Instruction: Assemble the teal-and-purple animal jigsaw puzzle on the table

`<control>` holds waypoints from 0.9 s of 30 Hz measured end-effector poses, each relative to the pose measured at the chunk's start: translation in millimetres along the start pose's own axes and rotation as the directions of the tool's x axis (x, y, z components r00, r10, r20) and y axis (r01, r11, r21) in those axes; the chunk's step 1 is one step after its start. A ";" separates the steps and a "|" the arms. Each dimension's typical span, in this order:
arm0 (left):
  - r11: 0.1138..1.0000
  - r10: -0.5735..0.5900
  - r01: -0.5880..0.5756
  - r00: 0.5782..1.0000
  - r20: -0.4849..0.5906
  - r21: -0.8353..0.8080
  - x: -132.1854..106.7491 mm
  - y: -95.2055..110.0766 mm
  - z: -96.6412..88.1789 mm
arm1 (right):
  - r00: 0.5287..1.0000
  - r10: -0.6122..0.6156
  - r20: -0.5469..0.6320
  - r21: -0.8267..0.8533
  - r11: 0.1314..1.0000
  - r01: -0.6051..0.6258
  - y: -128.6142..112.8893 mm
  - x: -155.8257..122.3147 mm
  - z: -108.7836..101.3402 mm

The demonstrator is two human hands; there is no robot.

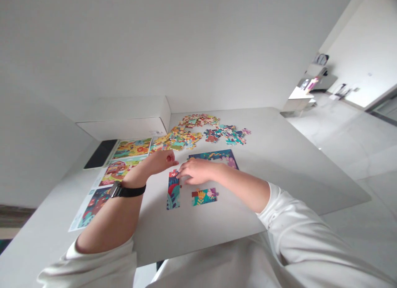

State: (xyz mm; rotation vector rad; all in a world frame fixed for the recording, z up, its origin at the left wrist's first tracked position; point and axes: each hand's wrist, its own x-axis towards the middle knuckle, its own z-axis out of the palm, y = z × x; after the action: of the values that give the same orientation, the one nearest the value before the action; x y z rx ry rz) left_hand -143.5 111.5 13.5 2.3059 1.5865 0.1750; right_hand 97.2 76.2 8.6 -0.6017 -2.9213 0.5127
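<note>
We see the R hand [198, 171] is the nearer one to the left puzzle strip [173, 196]: its fingertips are at the far end of this strip, approx. touching, so most of the strip lies from them toward our body. Its long axis goes near–far. The R fingers are bent and a bit apart; if they pinch a pc., we can't tell. The L hand [161, 160] is just beyond and left of the same end, fingers curled nearly closed; its grip is hidden, so we can't tell what is inside. The upper puzzle strip [214, 155] runs L–R behind the R hand, partly covered, and the small puzzle section [204, 196] lies apart, nearer to us. Further back are the yellow pcs. [182, 138], pink-red pcs. [200, 120] and teal pcs. [229, 134]. The white table [297, 168] carries also, on the L side, picture sheets [133, 148], a black phone-like slab [101, 154] and a white box [124, 127]. Behind is a plain wall [217, 52]; on the R, a pale floor [328, 122].
</note>
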 end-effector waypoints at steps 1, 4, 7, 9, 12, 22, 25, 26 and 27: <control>1.000 -0.006 0.004 0.996 -0.084 -0.026 0.5 3.2 -1.5 | 0.999 0.032 -0.012 0.031 0.999 -0.032 1.7 -2.9 -7.2; 0.994 -0.041 0.014 0.969 -0.242 -0.110 -0.4 13.5 -6.7 | 0.981 0.184 -0.060 0.138 0.975 -0.174 9.6 -16.6 -35.7; 0.988 -0.082 0.039 0.954 -0.289 -0.149 -3.8 22.7 -11.2 | 0.943 0.315 -0.108 0.196 0.937 -0.290 22.8 -36.3 -66.2; 0.983 -0.086 0.034 0.952 -0.292 -0.179 -6.3 28.0 -13.3 | 0.899 0.407 -0.161 0.180 0.908 -0.379 36.3 -51.7 -83.1; 0.971 -0.065 -0.006 0.956 -0.287 -0.239 -9.3 35.0 -15.1 | 0.769 0.576 -0.277 0.219 0.817 -0.533 63.1 -77.8 -100.6; 0.907 0.013 -0.161 0.934 -0.356 -0.389 1.6 24.5 5.3 | 0.385 0.815 -0.434 0.209 0.506 -0.837 152.5 -132.7 -84.7; 0.900 0.043 -0.184 0.939 -0.341 -0.394 4.4 20.9 10.2 | 0.414 0.815 -0.405 0.139 0.502 -0.853 164.2 -124.1 -61.4; 0.900 0.051 -0.189 0.941 -0.335 -0.392 4.5 21.1 10.7 | 0.432 0.807 -0.401 0.119 0.514 -0.850 166.4 -120.8 -54.9; 0.901 0.056 -0.190 0.943 -0.328 -0.391 4.3 21.9 10.8 | 0.452 0.799 -0.397 0.102 0.528 -0.843 168.1 -118.0 -49.6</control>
State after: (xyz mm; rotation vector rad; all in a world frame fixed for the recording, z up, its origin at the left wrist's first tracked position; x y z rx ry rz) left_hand -119.5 106.2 10.5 2.1038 1.3601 0.8626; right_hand 275.0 189.0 -8.8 -1.9279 -2.0708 0.2254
